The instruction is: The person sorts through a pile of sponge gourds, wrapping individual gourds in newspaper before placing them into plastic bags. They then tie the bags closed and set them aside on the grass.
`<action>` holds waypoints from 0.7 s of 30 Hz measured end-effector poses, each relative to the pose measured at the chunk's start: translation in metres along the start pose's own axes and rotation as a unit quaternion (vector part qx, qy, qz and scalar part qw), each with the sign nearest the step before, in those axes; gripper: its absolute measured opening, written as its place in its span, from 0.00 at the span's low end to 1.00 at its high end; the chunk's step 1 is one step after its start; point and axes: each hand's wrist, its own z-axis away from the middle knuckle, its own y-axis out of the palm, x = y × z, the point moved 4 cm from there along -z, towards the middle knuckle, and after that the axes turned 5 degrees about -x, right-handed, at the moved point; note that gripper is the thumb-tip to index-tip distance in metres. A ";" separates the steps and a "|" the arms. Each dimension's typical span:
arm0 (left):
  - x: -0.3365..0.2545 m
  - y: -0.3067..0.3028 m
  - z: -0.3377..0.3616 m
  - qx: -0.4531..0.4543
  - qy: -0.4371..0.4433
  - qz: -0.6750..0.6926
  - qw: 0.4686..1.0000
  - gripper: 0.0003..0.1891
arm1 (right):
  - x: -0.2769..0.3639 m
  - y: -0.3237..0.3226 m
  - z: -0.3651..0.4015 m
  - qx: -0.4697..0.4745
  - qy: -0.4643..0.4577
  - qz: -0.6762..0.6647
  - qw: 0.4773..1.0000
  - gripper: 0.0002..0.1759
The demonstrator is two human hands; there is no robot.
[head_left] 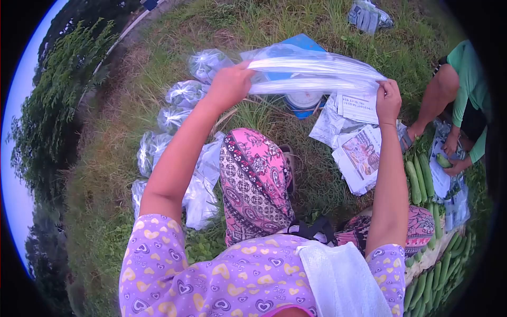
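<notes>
A clear plastic bag [317,66] is stretched sideways in front of me, held up above the grass. My left hand [231,82] is closed on its left end, and my right hand [388,100] pinches the right end. Through and below the plastic shows a blue weighing scale [303,108] with a round dial, partly covered by the bag. Sheets of newspaper [362,153] lie on the ground below my right hand. Left of my left hand, several filled, tied clear bags [186,94] stand in a row.
At right another person [465,95] in a green top handles a green vegetable [443,161] over newspaper. Long green vegetables [449,267] lie in rows at lower right. Empty-looking plastic bags [203,198] rest by my left knee. A newspaper bundle [368,17] sits farther back.
</notes>
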 end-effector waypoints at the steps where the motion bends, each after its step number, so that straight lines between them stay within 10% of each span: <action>1: -0.004 -0.013 -0.013 -0.001 0.019 -0.023 1.000 0.11 | -0.002 -0.005 0.001 -0.023 -0.010 0.001 1.000 0.08; 10: -0.032 -0.023 -0.040 0.033 0.069 -0.071 0.995 0.13 | -0.005 -0.012 0.057 0.006 0.050 -0.029 0.998 0.10; 21: 0.020 0.108 0.050 0.206 0.034 0.108 0.972 0.20 | -0.034 0.032 0.158 0.195 0.096 0.068 0.974 0.14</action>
